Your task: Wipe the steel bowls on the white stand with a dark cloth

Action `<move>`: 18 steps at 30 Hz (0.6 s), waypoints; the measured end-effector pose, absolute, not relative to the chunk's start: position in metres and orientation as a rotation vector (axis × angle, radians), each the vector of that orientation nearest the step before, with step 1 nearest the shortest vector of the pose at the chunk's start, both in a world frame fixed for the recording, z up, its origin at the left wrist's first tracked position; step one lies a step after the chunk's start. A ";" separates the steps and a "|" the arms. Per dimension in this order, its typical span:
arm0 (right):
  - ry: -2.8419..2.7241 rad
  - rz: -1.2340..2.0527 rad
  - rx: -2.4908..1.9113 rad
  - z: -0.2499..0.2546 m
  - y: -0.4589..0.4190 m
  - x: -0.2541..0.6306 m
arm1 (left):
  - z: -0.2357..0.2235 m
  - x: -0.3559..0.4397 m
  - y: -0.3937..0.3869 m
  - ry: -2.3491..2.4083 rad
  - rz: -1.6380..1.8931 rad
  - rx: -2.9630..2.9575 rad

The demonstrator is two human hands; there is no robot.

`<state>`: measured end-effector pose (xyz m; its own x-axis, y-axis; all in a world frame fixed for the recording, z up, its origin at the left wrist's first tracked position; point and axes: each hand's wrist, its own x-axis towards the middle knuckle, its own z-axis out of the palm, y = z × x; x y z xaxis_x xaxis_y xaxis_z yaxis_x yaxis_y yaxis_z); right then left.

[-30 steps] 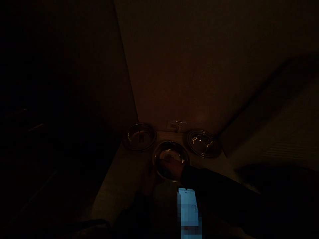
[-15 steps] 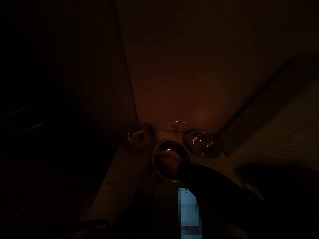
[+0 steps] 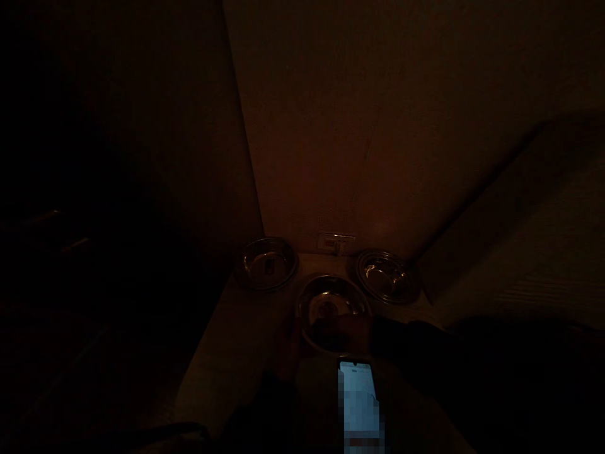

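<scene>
The view is very dark. A round, shiny metal bowl point(image 3: 312, 287) stands on the small table in front of me. My left hand point(image 3: 287, 343) is at its left rim and appears to grip it, though the fingers are barely visible. Inside the bowl, over its near right part, is my right hand point(image 3: 358, 329). Its fingers look closed around a dark thing point(image 3: 328, 334), possibly a cloth or a sponge; the dark hides its kind.
A metal bowl point(image 3: 248, 277) with a small dark mark in it stands at the back left. Stacked metal dishes point(image 3: 406, 290) are at the back right. A wall socket point(image 3: 335, 242) sits behind. A lit phone point(image 3: 362, 397) lies nearest me.
My right hand has moved right and toward me inside the bowl, with the dark thing. The bowl sits slightly farther right and nearer. My left hand stays at its rim.
</scene>
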<state>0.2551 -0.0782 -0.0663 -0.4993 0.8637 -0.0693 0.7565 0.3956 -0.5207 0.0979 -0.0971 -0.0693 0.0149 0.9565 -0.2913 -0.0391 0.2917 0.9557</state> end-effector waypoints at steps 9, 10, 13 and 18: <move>-2.797 0.086 -1.173 -0.046 -0.039 0.249 | -0.061 0.086 -0.093 1.419 0.874 1.043; -2.818 0.047 -1.243 -0.044 -0.035 0.256 | -0.059 0.085 -0.093 1.400 0.887 1.032; -2.759 0.023 -1.588 -0.042 -0.029 0.282 | -0.055 0.084 -0.092 1.392 0.905 1.039; -2.808 -0.016 -1.379 -0.044 -0.028 0.279 | -0.056 0.087 -0.089 1.293 0.901 1.078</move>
<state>0.2791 -0.0276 -0.0435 -0.6114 0.7911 0.0161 0.7913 0.6115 0.0033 0.0871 -0.0893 -0.0562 0.0924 0.9544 -0.2840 0.0645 0.2788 0.9582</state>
